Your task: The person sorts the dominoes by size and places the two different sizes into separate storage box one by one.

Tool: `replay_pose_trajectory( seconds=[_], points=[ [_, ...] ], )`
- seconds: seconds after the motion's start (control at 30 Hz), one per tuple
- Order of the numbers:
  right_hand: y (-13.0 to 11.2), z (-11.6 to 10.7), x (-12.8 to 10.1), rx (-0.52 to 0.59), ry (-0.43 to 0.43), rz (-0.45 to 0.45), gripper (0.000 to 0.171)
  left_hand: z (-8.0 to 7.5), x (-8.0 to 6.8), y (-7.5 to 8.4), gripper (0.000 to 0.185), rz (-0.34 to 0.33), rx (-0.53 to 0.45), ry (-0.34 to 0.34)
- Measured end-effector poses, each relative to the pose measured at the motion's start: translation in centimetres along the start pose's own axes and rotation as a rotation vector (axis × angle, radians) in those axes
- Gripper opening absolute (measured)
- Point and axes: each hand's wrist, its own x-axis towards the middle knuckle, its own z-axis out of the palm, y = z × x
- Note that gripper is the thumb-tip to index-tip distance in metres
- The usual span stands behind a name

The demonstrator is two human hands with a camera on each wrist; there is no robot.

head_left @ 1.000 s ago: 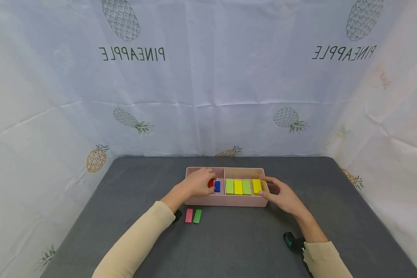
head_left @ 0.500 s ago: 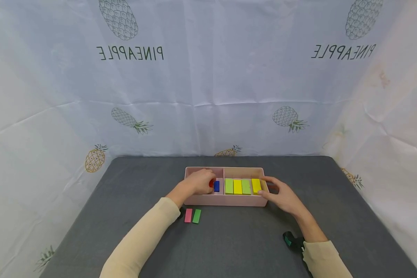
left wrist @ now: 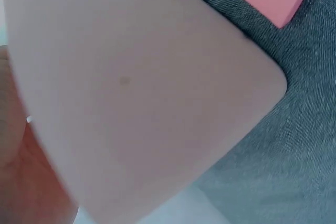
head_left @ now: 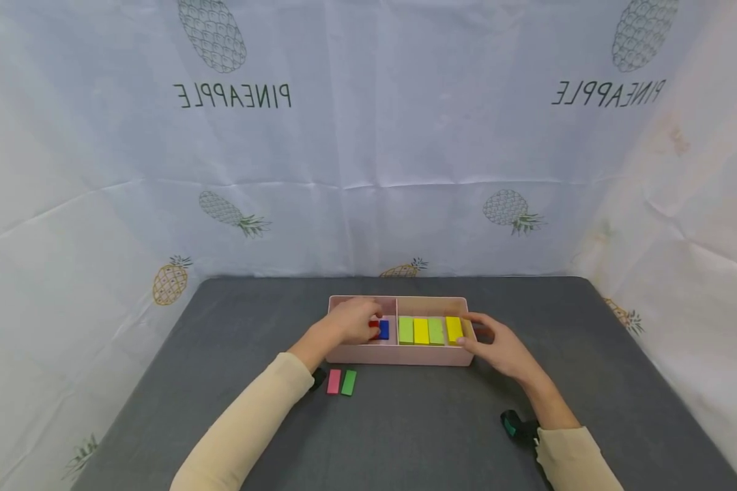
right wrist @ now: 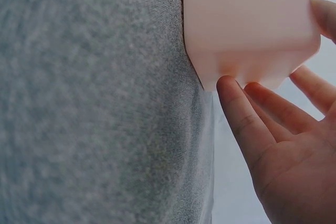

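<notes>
the left hand [head_left: 351, 320] reaches into the left compartment of the pale pink plastic divided box [head_left: 399, 354] on the dark grey table [head_left: 417, 423], fingers pinching a small red block [head_left: 374, 329] beside a blue block [head_left: 384, 329]. the right hand [head_left: 497, 346] rests relaxed, fingers straight, against the box's right end.

Smooth matt box [head_left: 399, 354] (probably plastic), cloth-covered table [head_left: 405, 423]

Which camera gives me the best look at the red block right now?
The head view: the red block shows in the pink box's left compartment, beside the blue block, at the left hand. Both wrist views show only the box's outer wall, not the block.
</notes>
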Motion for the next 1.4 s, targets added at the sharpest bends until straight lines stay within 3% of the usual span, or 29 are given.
replay_pose_trajectory(
  seconds=[0.9, 1.4],
  points=[
    [-0.2, 0.1, -0.2, -0.017, 0.001, -0.01, 0.075, -2.7, -4.7, 1.4, 0.032, 0.16, 0.142, 0.176],
    [-0.3, -0.1, -0.1, -0.002, -0.008, -0.004, 0.074, -2.3, -7.7, 1.4, 0.02, 0.285, 0.154, 0.312]
  ],
)
